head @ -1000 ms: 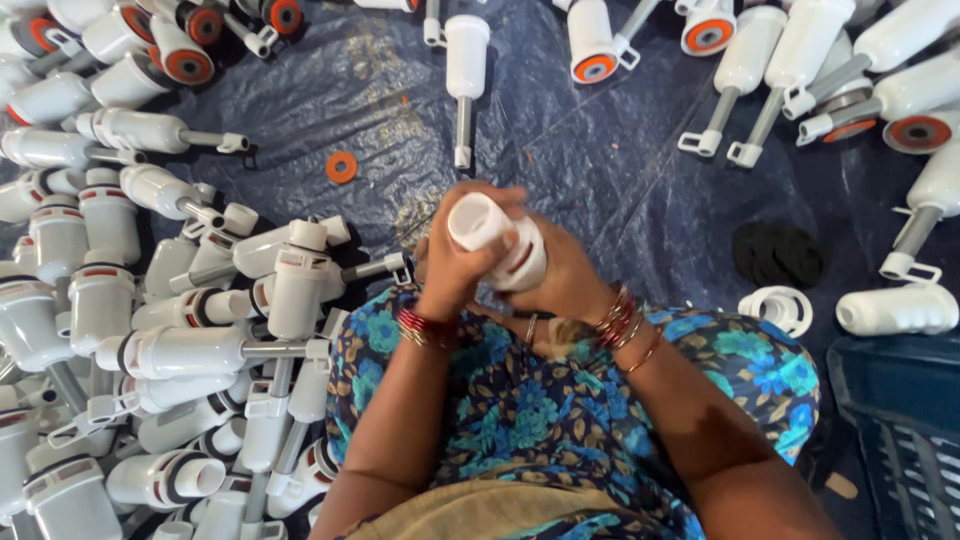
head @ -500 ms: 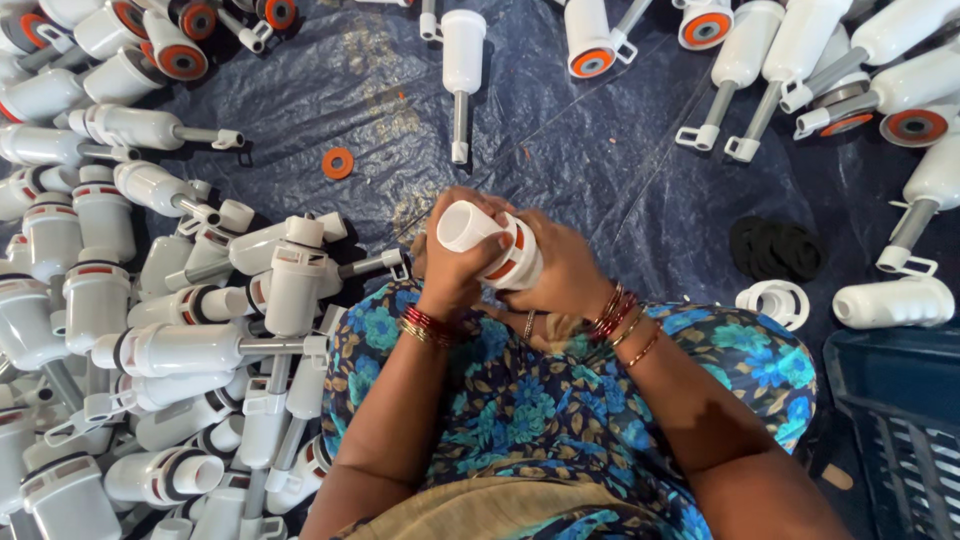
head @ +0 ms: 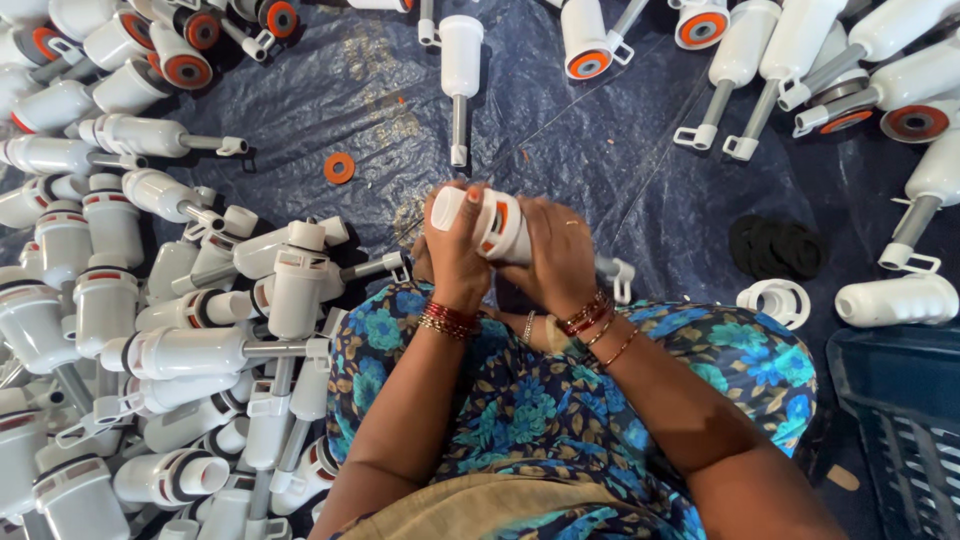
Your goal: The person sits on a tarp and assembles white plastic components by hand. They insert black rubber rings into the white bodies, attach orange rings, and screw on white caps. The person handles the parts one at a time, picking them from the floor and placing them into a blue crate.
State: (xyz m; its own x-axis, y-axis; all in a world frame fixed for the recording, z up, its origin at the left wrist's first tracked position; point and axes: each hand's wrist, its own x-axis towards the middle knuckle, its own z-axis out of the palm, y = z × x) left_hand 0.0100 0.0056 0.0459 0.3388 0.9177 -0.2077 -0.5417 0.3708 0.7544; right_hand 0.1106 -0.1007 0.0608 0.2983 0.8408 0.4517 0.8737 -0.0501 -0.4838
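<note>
Both hands have tilted the white plastic cylinder (head: 492,222) flatter than before.

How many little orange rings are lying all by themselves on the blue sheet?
1: the orange ring lies flat on the blue sheet, up and left of the hands. Others could be hidden under the white parts.

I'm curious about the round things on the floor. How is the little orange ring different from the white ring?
The orange ring is small, flat and thin; the white ring is bigger, thicker and stands up like a collar. The orange ring lies alone on the left of the tarp; the white ring sits on the right, beside a pile of black rings. Both are round with a hole and lie untouched.
</note>
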